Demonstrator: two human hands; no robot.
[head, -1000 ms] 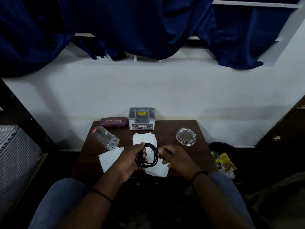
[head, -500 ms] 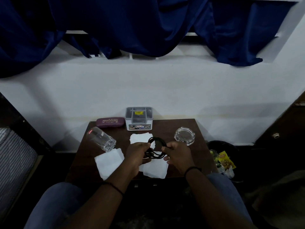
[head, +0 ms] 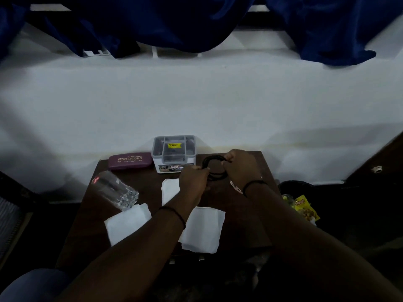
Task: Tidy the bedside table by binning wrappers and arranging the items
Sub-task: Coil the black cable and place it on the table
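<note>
Head view: dim room, looking down on a small dark wooden counter [head: 244, 223] set against a pale wall.
Cable: a thin black cord [head: 212, 165] wound into a round loop, held up over the far right part of the counter, just right of the organiser box.
Left hand: the left hand [head: 193, 179] has its fingers curled onto the near-left side of the loop.
Right hand: the right hand [head: 241, 165] pinches the far-right side of the loop, fingers bent round the strands.
Organiser box: a grey plastic box [head: 174, 152] with open compartments and a yellow sticker, at the back edge.
Spectacle case: a maroon oblong hard case [head: 130, 160] with gold lettering, left of the box.
Glass: a clear faceted tumbler [head: 115, 189] lying on its side at the left.
Tissues: three flat white paper sheets [head: 127, 225], soft-edged, on the near half of the counter.
Bin: a dark round bin [head: 292, 188] right of the counter, a yellow crinkled wrapper [head: 305, 207] showing in it.
</note>
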